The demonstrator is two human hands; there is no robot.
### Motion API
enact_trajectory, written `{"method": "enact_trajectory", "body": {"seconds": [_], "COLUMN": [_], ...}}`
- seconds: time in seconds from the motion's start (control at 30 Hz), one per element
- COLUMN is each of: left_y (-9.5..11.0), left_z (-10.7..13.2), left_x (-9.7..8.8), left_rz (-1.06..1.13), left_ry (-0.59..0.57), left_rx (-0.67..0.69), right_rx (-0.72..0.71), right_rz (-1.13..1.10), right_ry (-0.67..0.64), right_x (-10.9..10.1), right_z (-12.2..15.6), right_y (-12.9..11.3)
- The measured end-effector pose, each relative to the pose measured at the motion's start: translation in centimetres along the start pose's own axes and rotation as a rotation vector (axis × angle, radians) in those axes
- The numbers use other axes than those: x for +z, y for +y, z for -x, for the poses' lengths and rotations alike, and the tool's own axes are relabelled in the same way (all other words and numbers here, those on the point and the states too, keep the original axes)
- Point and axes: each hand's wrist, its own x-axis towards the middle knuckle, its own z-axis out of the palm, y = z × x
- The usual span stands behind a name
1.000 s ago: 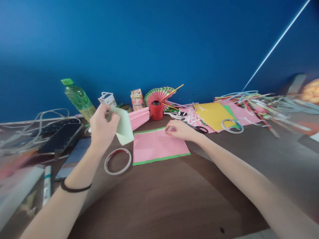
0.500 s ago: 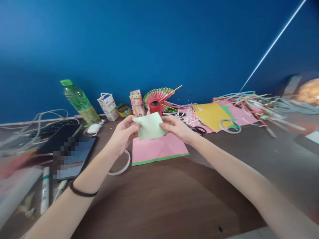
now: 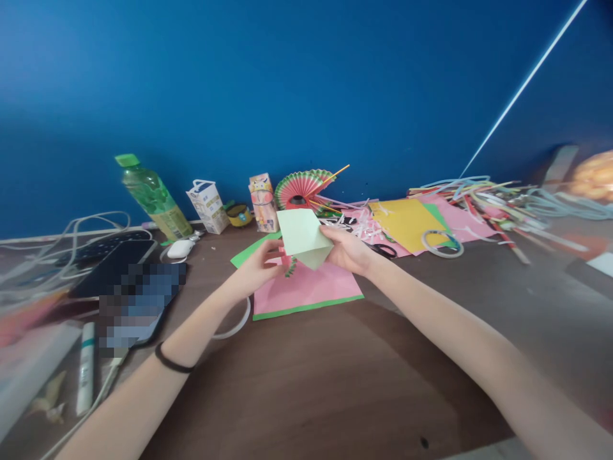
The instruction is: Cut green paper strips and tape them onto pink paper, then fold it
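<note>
A folded pale green paper [image 3: 301,237] is held up over the desk between both hands. My right hand [image 3: 348,250] grips its right lower edge, fingers closed on it. My left hand [image 3: 261,267] pinches the lower left corner. Just below those fingertips shows a small pink and green pleated piece [image 3: 288,266]; I cannot tell whether it is held. Under the hands a pink sheet with a green border [image 3: 313,291] lies flat on the brown desk [image 3: 335,383], and a green sheet [image 3: 249,252] pokes out to its left.
A green bottle [image 3: 152,195], a small carton [image 3: 208,206], a white mouse [image 3: 181,248], a dark phone [image 3: 138,297] and a marker [image 3: 86,367] stand left. A tape ring [image 3: 237,322] lies near my left wrist. Paper fan [image 3: 301,184], scissors [image 3: 383,249], yellow paper [image 3: 407,222] and straws [image 3: 502,195] crowd the back right.
The pale green paper went from my left hand alone to both hands over the pink sheet, then tipped upright. My right hand left the pink sheet. A green sheet now shows at its left.
</note>
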Motion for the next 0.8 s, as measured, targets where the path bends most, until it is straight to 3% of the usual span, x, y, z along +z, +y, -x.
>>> {"method": "enact_trajectory", "body": {"seconds": [0.23, 0.37, 0.53, 0.67, 0.8], "left_y": [-1.0, -1.0, 0.2, 0.7, -0.5], "left_z": [0.3, 0.2, 0.2, 0.5, 0.5], "left_x": [0.7, 0.3, -2.6, -5.9, -8.4], "left_rz": [-0.183, -0.37, -0.658, -0.79, -0.955], "left_ry": [0.029, 0.114, 0.359, 0.426, 0.44], "left_rx": [0.049, 0.086, 0.132, 0.213, 0.251], "right_rx": [0.13, 0.132, 0.013, -0.077, -0.162], "right_rz": [-0.115, -0.152, -0.179, -0.109, 0.037], "right_ry": [-0.181, -0.153, 0.059, 0.177, 0.207], "right_x": [0.5, 0.6, 0.5, 0.3, 0.0], "right_z": [0.4, 0.4, -0.1, -0.4, -0.5], "right_y": [0.4, 0.4, 0.1, 0.3, 0.7]}}
